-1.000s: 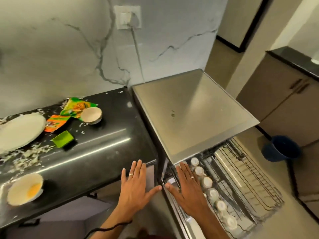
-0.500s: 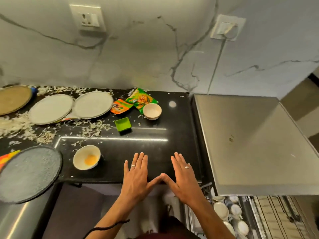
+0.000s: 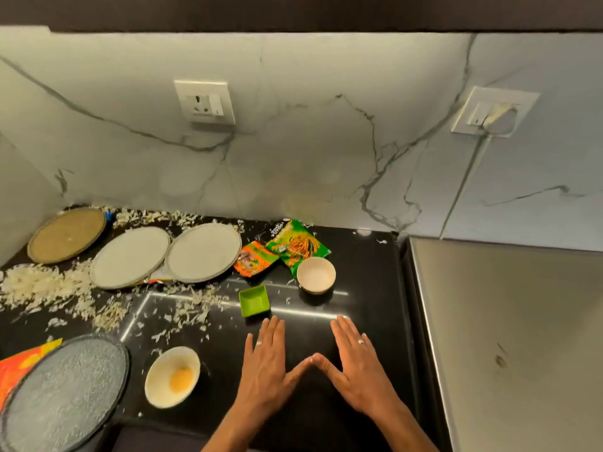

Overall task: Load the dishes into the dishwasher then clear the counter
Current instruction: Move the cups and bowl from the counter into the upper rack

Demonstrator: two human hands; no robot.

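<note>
Dishes crowd the left half of the black counter, none yet picked up. At its front left corner a dark grey plate overhangs the edge, lying on an orange wrapper. At the back left corner sits a brown plate, then two pale grey plates side by side, their rims touching or overlapping. White shreds litter the surface around them. Near the front edge stands a white bowl with a yellow residue inside. Further right come two crumpled snack packets by the back wall, a small green square dish and a second, clean-looking white bowl.

Count: four plates, two bowls, one green dish, three wrappers in all.

Both hands lie palm-down over the counter near its front edge, fingers straight and together, thumbs spread with tips meeting, holding nothing: the left hand just behind the green dish, the right hand beside it. To the right stands the steel dishwasher top; its racks are out of view.

Nothing has been loaded from here, I judge. Sensible start: take the nearest small pieces first, green dish and bowls, one per hand, gripping by the rim. Tip the yellow residue out before racking. Lift plates clear of the shreds instead of sliding them, and secure the overhanging plate early, since a nudge could drop it.
</note>
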